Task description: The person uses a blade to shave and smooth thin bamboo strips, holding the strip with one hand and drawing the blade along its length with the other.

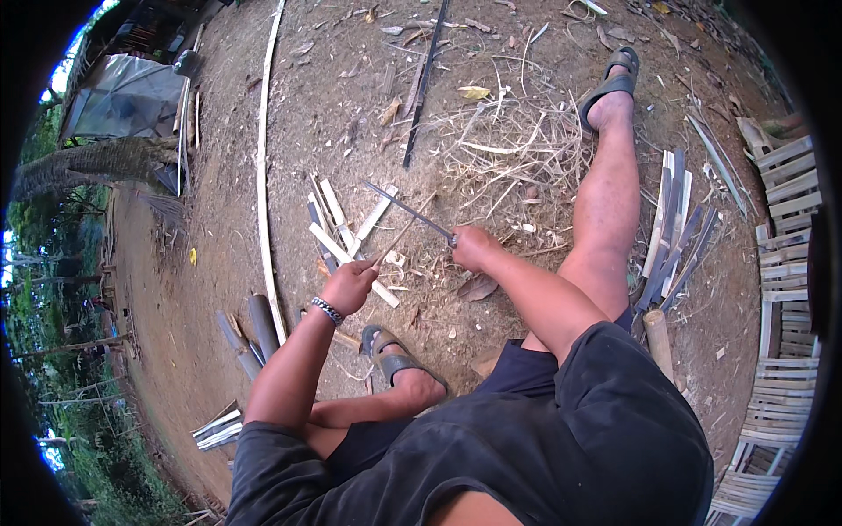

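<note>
My left hand point(349, 289), with a chain bracelet on its wrist, is closed on a thin brown stick point(396, 242) that slants up to the right. My right hand point(474, 249) grips the handle of a knife point(403, 207). Its long, narrow dark blade points up and left and crosses the stick in this view; whether the two touch I cannot tell. Just beyond my left hand, several split bamboo pieces point(375, 219) lie in a loose pile on the dirt, partly hidden by that hand.
Curly shavings point(517, 158) are heaped between the pile and my outstretched leg. Dark and pale bamboo slats point(674, 228) lie right of that leg. A long pale strip point(262, 175) and a dark strip point(427, 83) stretch across the ground. Slatted bamboo structure point(785, 263) stands at right.
</note>
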Demonstrator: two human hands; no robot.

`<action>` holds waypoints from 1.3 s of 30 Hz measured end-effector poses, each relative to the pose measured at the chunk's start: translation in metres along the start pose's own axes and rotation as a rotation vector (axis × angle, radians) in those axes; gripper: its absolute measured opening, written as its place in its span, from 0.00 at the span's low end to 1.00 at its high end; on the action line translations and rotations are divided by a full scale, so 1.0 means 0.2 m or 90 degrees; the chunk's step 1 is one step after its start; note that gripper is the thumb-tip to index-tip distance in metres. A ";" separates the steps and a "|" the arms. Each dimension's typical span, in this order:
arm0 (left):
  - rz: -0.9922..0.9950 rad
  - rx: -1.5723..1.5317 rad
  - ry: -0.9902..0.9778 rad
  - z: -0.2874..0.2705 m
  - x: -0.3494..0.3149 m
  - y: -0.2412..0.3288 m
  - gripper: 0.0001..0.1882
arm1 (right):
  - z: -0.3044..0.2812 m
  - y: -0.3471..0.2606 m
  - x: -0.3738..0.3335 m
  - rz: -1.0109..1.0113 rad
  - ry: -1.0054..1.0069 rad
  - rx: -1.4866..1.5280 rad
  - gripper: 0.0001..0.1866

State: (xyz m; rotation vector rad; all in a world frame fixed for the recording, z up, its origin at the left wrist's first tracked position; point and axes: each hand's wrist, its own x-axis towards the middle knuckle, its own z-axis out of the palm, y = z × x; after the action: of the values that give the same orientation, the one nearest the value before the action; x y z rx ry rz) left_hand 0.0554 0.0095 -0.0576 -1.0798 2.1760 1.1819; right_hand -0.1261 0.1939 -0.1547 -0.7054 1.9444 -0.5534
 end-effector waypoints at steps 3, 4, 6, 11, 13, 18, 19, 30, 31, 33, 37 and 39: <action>-0.057 -0.130 -0.010 -0.01 -0.01 0.03 0.20 | 0.01 0.00 0.00 -0.027 -0.007 -0.076 0.19; -0.050 -0.139 -0.017 -0.02 -0.01 0.04 0.18 | 0.01 0.01 0.00 -0.054 -0.023 -0.086 0.19; -0.065 -0.112 -0.023 -0.03 -0.02 0.05 0.18 | 0.00 0.04 0.00 -0.158 -0.063 -0.136 0.18; -0.053 -0.148 -0.006 -0.04 -0.01 0.06 0.15 | -0.08 0.13 0.07 0.062 0.021 -0.024 0.19; -0.081 -0.206 -0.026 -0.05 -0.01 0.05 0.13 | -0.05 0.14 0.08 0.083 0.000 0.027 0.19; -0.123 -0.316 -0.038 -0.05 -0.01 0.06 0.10 | -0.01 0.16 0.08 0.039 -0.052 0.001 0.20; -0.125 -0.343 -0.044 -0.05 -0.02 0.06 0.10 | -0.02 0.17 0.08 0.034 -0.012 -0.026 0.20; -0.143 -0.356 -0.044 -0.03 -0.02 0.06 0.12 | -0.02 0.13 -0.01 -0.072 0.004 -0.105 0.18; -0.132 -0.360 -0.050 -0.03 -0.01 0.06 0.12 | -0.02 0.15 0.00 -0.002 0.036 -0.088 0.17; -0.146 -0.355 -0.037 -0.02 -0.02 0.05 0.11 | -0.08 0.23 0.05 0.118 0.055 -0.030 0.17; -0.140 -0.354 -0.052 -0.03 -0.01 0.04 0.10 | -0.12 0.35 0.15 0.119 0.021 -0.124 0.20; -0.157 -0.387 -0.067 -0.04 -0.01 0.04 0.12 | -0.08 0.32 0.14 0.138 0.045 -0.078 0.20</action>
State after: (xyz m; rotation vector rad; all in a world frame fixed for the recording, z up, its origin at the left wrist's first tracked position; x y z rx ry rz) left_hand 0.0508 0.0058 -0.0485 -1.4298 1.5725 1.7839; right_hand -0.1671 0.2239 -0.2057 -0.5482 2.1022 -0.3325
